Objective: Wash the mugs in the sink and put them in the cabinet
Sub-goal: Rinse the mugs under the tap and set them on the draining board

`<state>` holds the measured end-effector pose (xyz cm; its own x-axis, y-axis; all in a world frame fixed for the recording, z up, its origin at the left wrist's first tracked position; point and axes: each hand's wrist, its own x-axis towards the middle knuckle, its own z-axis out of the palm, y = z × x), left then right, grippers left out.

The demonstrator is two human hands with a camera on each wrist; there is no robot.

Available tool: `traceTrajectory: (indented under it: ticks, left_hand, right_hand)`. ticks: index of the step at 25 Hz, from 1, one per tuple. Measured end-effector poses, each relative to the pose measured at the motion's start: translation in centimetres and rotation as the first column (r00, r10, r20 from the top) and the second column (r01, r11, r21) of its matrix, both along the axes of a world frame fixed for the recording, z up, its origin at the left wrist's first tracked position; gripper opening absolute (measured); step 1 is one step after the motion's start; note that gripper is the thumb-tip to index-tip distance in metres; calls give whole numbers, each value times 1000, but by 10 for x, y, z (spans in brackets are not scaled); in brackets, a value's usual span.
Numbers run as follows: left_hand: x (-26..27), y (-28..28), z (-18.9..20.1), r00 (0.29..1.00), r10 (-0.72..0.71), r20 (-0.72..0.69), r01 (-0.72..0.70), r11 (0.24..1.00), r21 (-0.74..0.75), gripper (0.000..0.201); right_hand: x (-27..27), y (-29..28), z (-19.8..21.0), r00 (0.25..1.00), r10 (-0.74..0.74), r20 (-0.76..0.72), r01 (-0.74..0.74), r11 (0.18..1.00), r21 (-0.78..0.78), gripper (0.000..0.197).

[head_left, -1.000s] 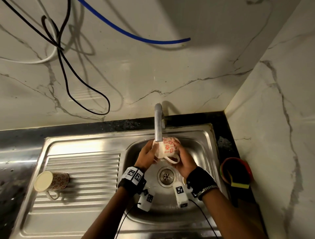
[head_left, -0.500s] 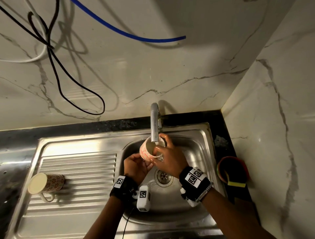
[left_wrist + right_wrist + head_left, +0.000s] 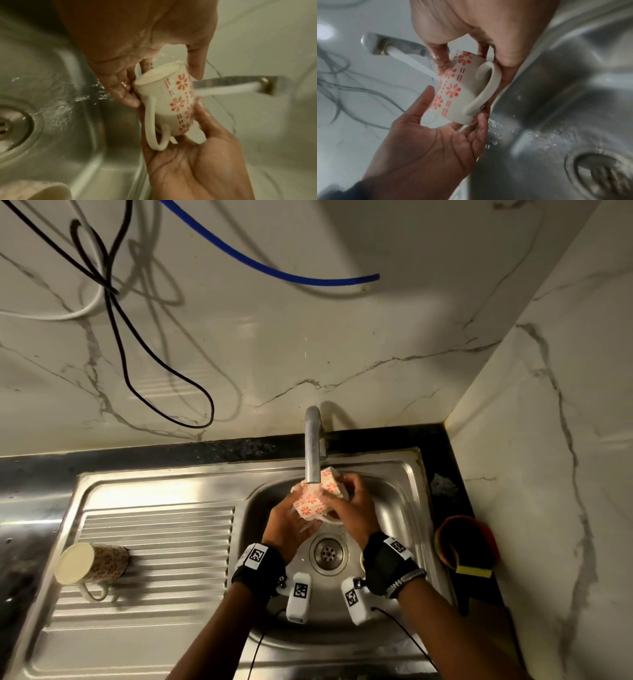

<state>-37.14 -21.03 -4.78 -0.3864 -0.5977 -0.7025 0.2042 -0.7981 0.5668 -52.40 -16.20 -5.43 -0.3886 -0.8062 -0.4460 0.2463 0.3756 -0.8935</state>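
I have the mug (image 3: 317, 496) up over the sink (image 3: 404, 474) basin, right under the tap (image 3: 313, 450), and the stream strikes its patterned side. It lies tipped over rather than upright: its long axis runs between my two hands, with the handle hanging down toward the drain (image 3: 329, 552).

My left hand (image 3: 187, 166) cradles one end, palm up, fingers spread and half curled round the wall from below. My right hand (image 3: 423, 152) holds the other end, thumb on one side and fingers round the opposite side. Both hands are clasped on the mug, not slack. From the wrist views I cannot settle which hand has the rim and which the base; the blur and the water hide it.

The relation that counts for the coming move is this: the mug sits crosswise between the palms, so either hand could take it alone by closing round its end. The handle is nearer the undersides of the fingers than the thumbs, and is free, touching nothing but water.

I judge the rinsing is under way and not finished. A second mug (image 3: 92, 562) lies on its side on the ribbed drainboard (image 3: 171, 529), well apart to my left, mouth facing out and handle down. That puts my left hand nearer to it. Wet glaze will be slippery, so the hold wants care.
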Motion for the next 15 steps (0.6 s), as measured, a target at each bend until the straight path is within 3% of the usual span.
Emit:
traceTrajectory:
  ticks: [1,3,5,7,9,11,15]
  left_hand:
    - [-1,1,1,999,-36,37,39,996,-83,49]
    - [-6,3,2,956,-134,259,214,927,-309,54]
    - [-7,4,5,817,-163,554,456,769,-447,67]
    - [-6,4,14,628,-126,768,655,620,-433,78]
    - [-3,5,20,505,-76,860,743,545,-388,85]
    - [2,5,25,471,-36,881,761,522,-386,86]
    - [40,11,22,405,-22,914,787,518,-336,88]
  right_hand:
    - [3,3,-2,980,-53,191,47,998,37,41]
    - [4,12,-6,860,-114,498,66,991,114,38]
    - [6,21,-9,733,-139,666,21,983,182,46]
    - [10,27,-8,716,-118,688,-31,979,201,52]
    - [15,31,-11,724,-74,686,-73,980,183,55]
    - [20,34,-8,744,-58,666,-109,972,207,57]
    - [27,37,-13,906,27,423,-174,934,313,38]
